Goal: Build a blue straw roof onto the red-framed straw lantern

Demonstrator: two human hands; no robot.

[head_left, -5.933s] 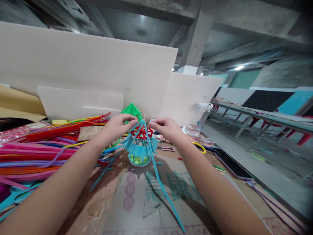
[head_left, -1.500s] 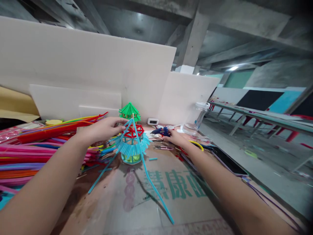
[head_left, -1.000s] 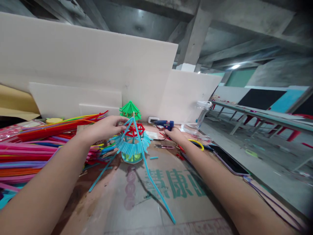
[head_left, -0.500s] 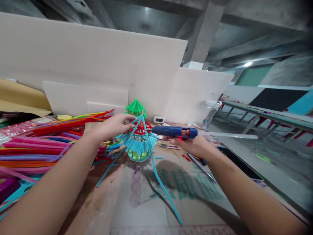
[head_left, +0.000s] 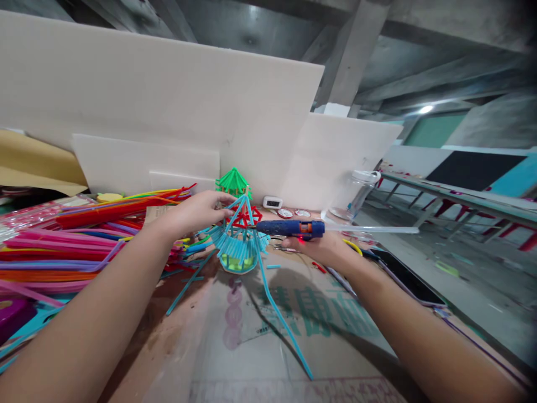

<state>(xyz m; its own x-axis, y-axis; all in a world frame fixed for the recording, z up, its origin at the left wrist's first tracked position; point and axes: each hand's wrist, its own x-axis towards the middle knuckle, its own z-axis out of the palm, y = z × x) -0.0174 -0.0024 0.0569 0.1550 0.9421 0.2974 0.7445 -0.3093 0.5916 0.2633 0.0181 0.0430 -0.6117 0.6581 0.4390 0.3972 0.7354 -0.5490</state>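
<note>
A small model pavilion (head_left: 240, 246) made of light-blue pipe cleaners stands upright on the cardboard, with red pieces inside its pointed upper frame. My left hand (head_left: 205, 211) is at the left of that frame, its fingers closed on it near the peak; the fingertips are partly hidden. My right hand (head_left: 323, 249) grips a dark-blue hot glue gun (head_left: 285, 227), whose red light glows. Its nozzle points left, close to the right side of the frame. A clear glue stick (head_left: 373, 229) sticks out of its back. One long blue pipe cleaner (head_left: 283, 319) trails from the model towards me.
Bundles of coloured pipe cleaners (head_left: 62, 257) lie at the left. Behind stand a green-roofed model (head_left: 234, 182), a small white digital display (head_left: 272, 202), white foam boards (head_left: 168, 95) and a clear jar (head_left: 352, 196). A phone (head_left: 409, 277) lies at the right edge.
The glue gun and my right hand have shifted left and slightly down, bringing the nozzle nearer the middle of the frame. My left hand stays at the roof.
</note>
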